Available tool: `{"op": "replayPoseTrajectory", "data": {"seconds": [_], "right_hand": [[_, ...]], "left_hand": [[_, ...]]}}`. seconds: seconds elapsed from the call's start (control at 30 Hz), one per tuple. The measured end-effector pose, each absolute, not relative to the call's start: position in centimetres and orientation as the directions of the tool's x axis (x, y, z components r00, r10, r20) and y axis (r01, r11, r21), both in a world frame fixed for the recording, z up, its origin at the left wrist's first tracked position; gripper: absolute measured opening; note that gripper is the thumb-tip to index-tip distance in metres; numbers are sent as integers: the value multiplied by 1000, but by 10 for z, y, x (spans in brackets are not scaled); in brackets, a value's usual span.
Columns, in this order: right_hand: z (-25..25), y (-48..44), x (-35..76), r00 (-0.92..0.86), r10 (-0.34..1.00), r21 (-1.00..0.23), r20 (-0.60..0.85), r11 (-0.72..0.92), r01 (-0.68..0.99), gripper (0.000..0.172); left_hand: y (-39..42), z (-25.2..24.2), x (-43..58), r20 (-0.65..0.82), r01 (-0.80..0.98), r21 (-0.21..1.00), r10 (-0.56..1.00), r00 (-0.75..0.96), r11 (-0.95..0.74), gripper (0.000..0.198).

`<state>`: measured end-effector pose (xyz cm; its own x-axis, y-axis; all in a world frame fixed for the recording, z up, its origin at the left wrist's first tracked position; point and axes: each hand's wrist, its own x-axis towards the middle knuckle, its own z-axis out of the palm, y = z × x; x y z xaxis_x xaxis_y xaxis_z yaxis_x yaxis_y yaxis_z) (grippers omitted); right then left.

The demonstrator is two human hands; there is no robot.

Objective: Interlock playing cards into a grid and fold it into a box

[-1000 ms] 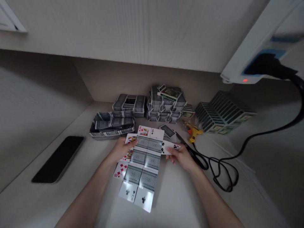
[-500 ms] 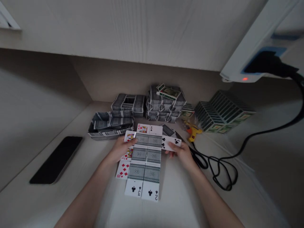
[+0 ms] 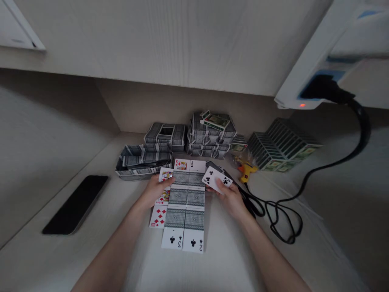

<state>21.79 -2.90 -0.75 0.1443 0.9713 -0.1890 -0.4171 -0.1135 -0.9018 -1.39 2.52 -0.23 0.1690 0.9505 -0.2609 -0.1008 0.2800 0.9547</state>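
Ahead of me is a panel of overlapping playing cards (image 3: 178,219), its middle cards showing patterned grey backs. A king of diamonds and an ace of clubs stick out at its far edge, red diamond cards along the left, a three and a two of clubs at the near edge. My left hand (image 3: 154,188) is closed on the panel's upper left edge, thumb on top. In my right hand (image 3: 229,196), pinched between thumb and fingers, is a four of clubs (image 3: 212,178). That card is tilted beside the panel's upper right corner; whether they touch I cannot tell.
A black phone (image 3: 75,205) lies at the left. Behind the panel stand an open card-built box (image 3: 142,162) and stacked card-built blocks (image 3: 209,138). To the right are a yellow glue gun (image 3: 248,171), its coiled black cord (image 3: 282,215) and piled card packs (image 3: 282,144).
The four of clubs has turned from lying straight against the panel's right edge to a slant, with more of its face showing. My left hand keeps its hold. The view has shifted slightly.
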Motion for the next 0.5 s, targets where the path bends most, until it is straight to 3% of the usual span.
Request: {"op": "replayPoseTrajectory", "data": {"seconds": [0.3, 0.5], "right_hand": [[-11, -30, 224, 62, 959, -898, -275, -234, -373, 37], [-5, -32, 222, -69, 963, -887, -259, -266, -379, 33]], "left_hand": [[25, -5, -15, -209, 11, 977, 955, 209, 211, 46], [22, -6, -11, -161, 49, 987, 950, 267, 153, 40]]}}
